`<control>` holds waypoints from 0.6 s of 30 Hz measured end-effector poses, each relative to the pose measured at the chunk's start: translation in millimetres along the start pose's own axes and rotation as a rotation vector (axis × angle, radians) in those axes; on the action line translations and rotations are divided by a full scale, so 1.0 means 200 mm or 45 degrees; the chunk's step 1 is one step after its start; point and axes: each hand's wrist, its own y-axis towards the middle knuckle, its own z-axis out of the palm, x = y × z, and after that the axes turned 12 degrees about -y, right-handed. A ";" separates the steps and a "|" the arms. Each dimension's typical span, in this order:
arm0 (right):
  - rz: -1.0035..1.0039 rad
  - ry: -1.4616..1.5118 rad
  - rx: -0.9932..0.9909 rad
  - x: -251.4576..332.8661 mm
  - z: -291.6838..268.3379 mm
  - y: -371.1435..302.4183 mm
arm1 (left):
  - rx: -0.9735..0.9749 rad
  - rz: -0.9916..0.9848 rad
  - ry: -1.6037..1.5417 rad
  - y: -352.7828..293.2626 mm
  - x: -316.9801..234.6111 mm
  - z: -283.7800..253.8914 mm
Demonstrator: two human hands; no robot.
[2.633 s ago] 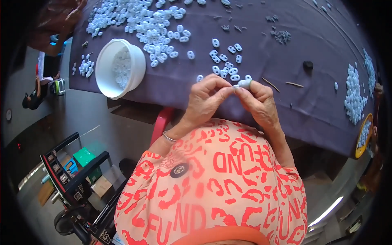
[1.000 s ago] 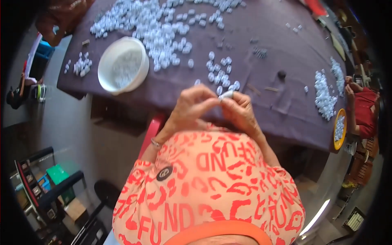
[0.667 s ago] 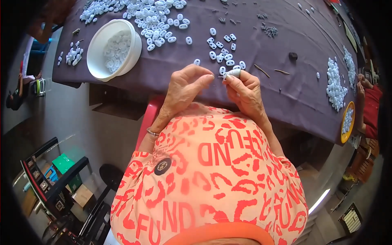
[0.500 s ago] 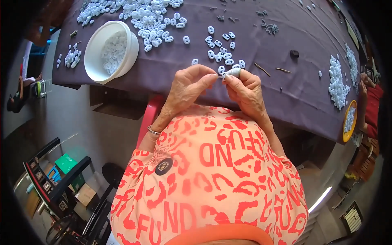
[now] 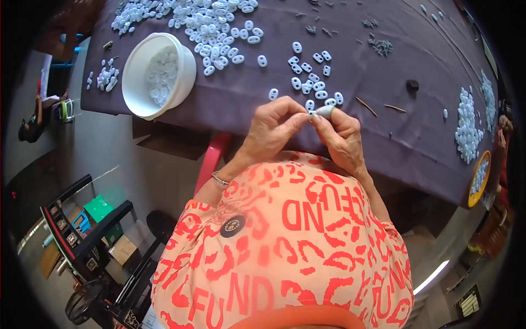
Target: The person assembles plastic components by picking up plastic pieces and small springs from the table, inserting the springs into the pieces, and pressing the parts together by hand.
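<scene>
My left hand point(image 5: 278, 127) and my right hand point(image 5: 341, 137) meet at the table's near edge, thumbs and forefingers pinched together. A small white plastic piece point(image 5: 312, 114) shows between the fingertips, in my right hand's pinch. A grey cover point(image 5: 325, 111) wraps the tip of my right forefinger. What my left fingertips hold is hidden now. Just beyond my hands lie several loose white oval cord-lock pieces point(image 5: 296, 83), many with two holes.
A white tub point(image 5: 189, 74) of small translucent pieces stands left, beside a large heap of white ovals point(image 5: 211, 24). Right lie small grey springs point(image 5: 381, 47), a black lump point(image 5: 412, 84), two thin sticks point(image 5: 366, 106), a white pile point(image 5: 468, 129) and a yellow bowl point(image 5: 473, 196). Another person's hand point(image 5: 504, 127) shows there.
The thin grey spring that showed between my left fingertips and the white piece is out of sight. My fingertips have come closer together. The whole view has shifted slightly.
</scene>
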 end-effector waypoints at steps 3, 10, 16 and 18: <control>0.047 0.089 0.026 0.00 0.00 -0.01 | -0.033 -0.172 -0.084 -0.02 -0.01 0.01; 0.250 0.431 -0.057 0.02 -0.02 -0.01 | -0.420 0.322 0.684 -0.03 -0.05 -0.17; 0.193 0.366 -0.094 -0.01 -0.06 0.00 | -0.434 0.491 1.209 0.06 -0.02 -0.21; 0.175 0.309 -0.122 0.00 -0.05 -0.01 | -0.319 0.491 1.256 0.08 0.01 -0.19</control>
